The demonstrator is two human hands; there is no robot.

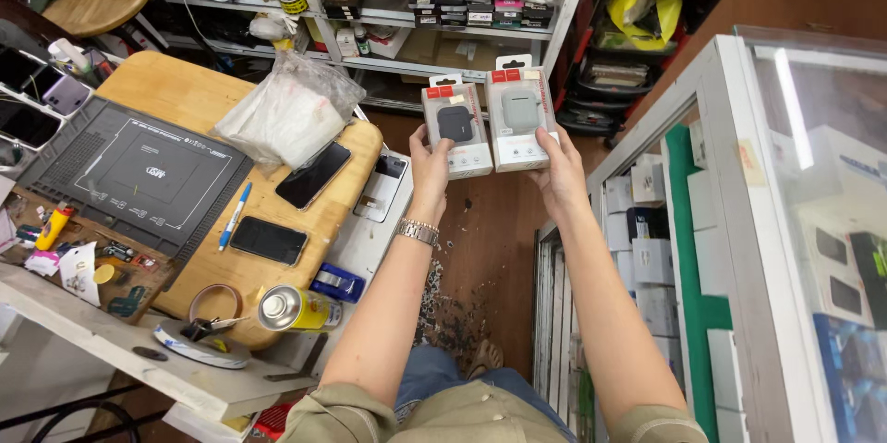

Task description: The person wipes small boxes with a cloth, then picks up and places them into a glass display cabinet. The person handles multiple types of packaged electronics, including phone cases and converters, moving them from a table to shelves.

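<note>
I sat in a cramped repair shop, brown floor below, a wooden workbench (176, 92) to one side and a glass display cabinet (739, 221) to the other. On the workbench lay a dark work mat (139, 175), a crumpled plastic bag (286, 110), two black phones (312, 175) (268, 240), a blue pen (234, 215) and a yellow spray can (294, 308) near its front edge. Beyond the workbench stood metal shelves (434, 0) of small boxes. Nothing blocked my arms. My left hand (430, 166) gripped the dark case package (456, 129) from below; my right hand (559, 170) gripped the grey case package (520, 115) likewise. Both packages stood upright, touching side by side, long axes vertical, faces toward me, above the floor between workbench and cabinet.
</note>
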